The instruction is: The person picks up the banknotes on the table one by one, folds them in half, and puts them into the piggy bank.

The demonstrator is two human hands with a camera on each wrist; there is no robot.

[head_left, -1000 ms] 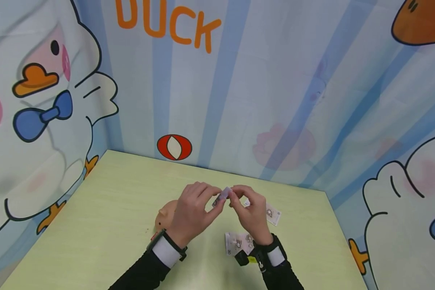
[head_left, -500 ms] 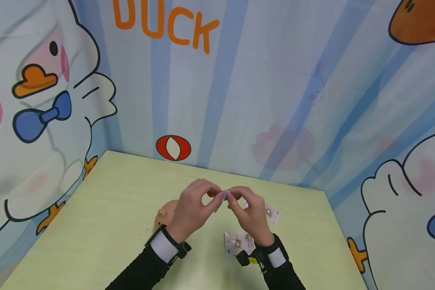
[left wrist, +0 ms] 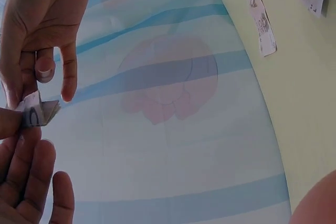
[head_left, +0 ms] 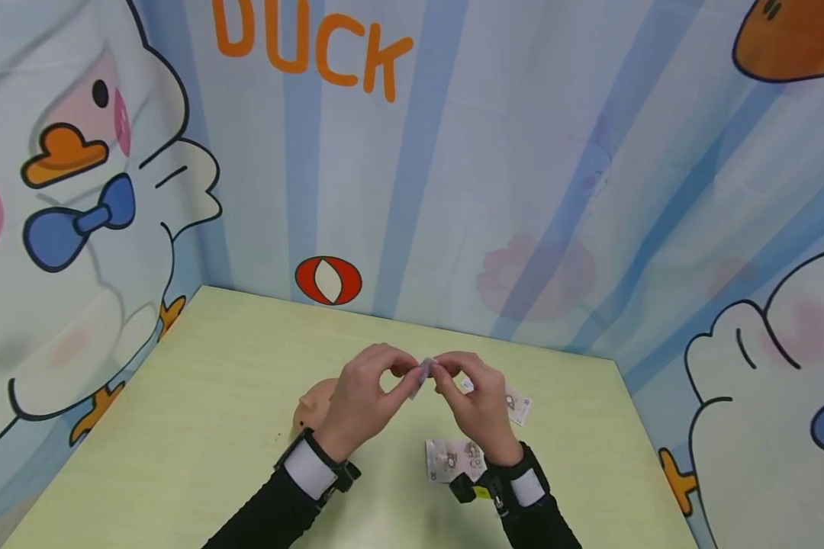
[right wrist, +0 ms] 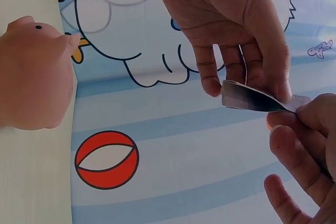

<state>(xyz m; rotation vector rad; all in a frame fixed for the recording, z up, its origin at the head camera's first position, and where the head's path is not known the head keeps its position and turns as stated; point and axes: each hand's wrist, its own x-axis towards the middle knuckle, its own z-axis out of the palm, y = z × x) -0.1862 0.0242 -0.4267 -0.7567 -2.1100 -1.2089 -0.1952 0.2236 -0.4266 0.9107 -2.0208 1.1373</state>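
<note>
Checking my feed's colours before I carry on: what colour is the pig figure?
The pig figure is peachy pink; the right wrist view shows it best.

In the head view, the left hand (head_left: 367, 400) is hiding much of the pig figure (head_left: 314, 402), the right hand (head_left: 477, 400) is covering part of the farther banknote (head_left: 518, 406), and the black wrist device (head_left: 463, 489) is overlapping the nearer banknote (head_left: 446, 460) and leaving only a sliver of something yellow (head_left: 482, 492), impossible to identify. Both hands are masking much of the folded note (head_left: 422, 374), its print looking too small to read there. The left wrist view's corner is cutting off a blurred rounded shape (left wrist: 319, 205), while the right wrist view's left edge is trimming the pig figure.
</note>
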